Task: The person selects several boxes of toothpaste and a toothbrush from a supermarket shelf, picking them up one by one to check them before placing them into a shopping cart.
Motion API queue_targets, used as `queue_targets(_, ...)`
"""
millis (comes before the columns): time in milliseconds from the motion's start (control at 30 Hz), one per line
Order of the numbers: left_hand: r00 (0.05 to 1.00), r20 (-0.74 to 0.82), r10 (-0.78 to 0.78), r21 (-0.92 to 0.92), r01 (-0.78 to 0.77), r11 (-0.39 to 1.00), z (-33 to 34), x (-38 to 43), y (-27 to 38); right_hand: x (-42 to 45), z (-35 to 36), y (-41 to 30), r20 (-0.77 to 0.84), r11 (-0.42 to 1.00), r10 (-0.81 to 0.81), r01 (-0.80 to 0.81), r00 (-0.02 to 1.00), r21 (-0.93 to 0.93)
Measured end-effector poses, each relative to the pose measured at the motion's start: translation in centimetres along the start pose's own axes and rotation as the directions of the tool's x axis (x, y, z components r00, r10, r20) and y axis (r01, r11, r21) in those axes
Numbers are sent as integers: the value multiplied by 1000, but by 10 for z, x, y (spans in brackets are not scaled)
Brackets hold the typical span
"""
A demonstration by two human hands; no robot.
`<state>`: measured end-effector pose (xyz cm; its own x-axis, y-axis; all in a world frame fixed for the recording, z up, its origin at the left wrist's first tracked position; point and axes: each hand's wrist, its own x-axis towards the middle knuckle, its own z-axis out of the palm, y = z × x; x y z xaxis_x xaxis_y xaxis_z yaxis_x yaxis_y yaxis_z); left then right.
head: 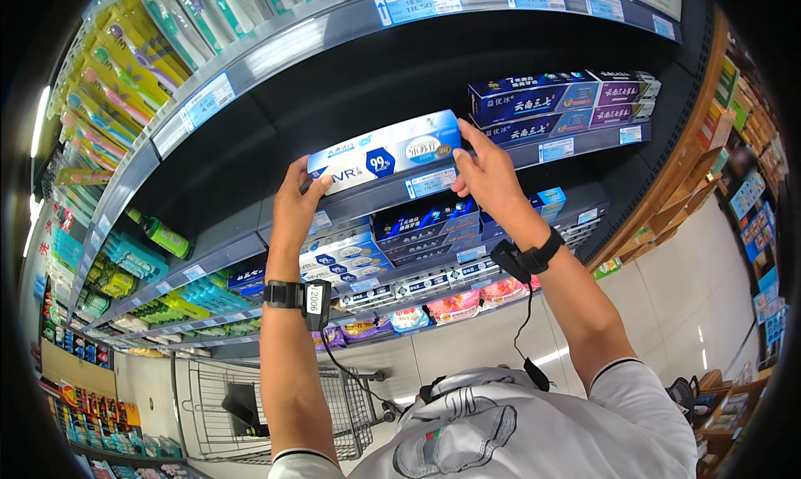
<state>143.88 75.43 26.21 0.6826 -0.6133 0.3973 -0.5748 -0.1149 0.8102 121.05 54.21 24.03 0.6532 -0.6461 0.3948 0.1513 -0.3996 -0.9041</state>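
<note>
My left hand (299,194) grips the left end of a white and blue toothpaste carton (388,153), its thumb on the front face. At the carton's right end is my right hand (488,172), fingertips on its end and corner. The carton is at the front edge of a dark shelf, just above a price tag (432,183); whether it rests on the shelf cannot be told. To the right, dark blue toothpaste cartons (532,103) lie stacked on the same shelf, beside purple and white ones (619,94).
Packaged toothbrushes (125,72) line the upper left shelf, above green bottles (166,236). More toothpaste cartons (344,260) fill the shelf below. A wire shopping cart (338,410) stands at lower left, and a wooden display rack (682,185) at right.
</note>
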Motion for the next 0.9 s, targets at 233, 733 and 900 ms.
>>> queue_targets(233, 998, 36, -49, 132, 44, 990, 7, -1, 5, -35, -9, 10, -32, 995, -99, 99, 995, -5)
queue_targets(733, 998, 60, -17, 123, 10, 992, 13, 0, 2, -51, -20, 27, 1, 995, -37, 36, 999, 92)
queue_targets(900, 994, 91, -67, 98, 58, 993, 26, -2, 17, -52, -27, 32, 0, 995, -10, 10, 1000, 98)
